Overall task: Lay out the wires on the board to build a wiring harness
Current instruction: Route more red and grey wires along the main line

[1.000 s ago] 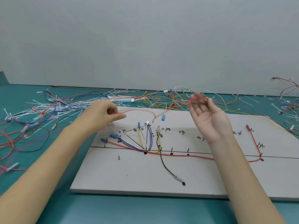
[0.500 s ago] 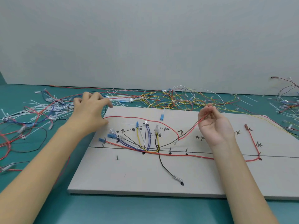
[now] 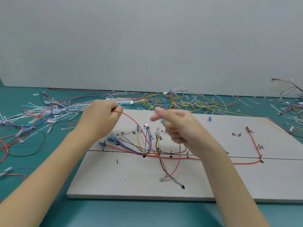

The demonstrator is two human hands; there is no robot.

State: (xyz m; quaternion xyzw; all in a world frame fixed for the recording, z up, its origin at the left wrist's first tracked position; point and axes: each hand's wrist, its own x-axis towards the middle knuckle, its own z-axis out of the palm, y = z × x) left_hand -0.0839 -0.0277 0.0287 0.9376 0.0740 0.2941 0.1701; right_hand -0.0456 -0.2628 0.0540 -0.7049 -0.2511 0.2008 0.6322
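Blurred right hand (image 3: 177, 126) above the flat grey wiring board (image 3: 246, 181), fingers loosely curled, grip impossible to tell. Hidden beneath it, part of the board's markings. Left hand (image 3: 100, 119) at the board's far left corner, pinching a thin red wire (image 3: 144, 136) that sags across laid wires to a clear-tipped end near the front edge. Bare board along front and right edges.

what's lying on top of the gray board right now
On the gray board lie routed wires: yellow, blue, black, and a long red wire along the line. The left hand pinches a loose red wire. The blurred right hand covers the middle.
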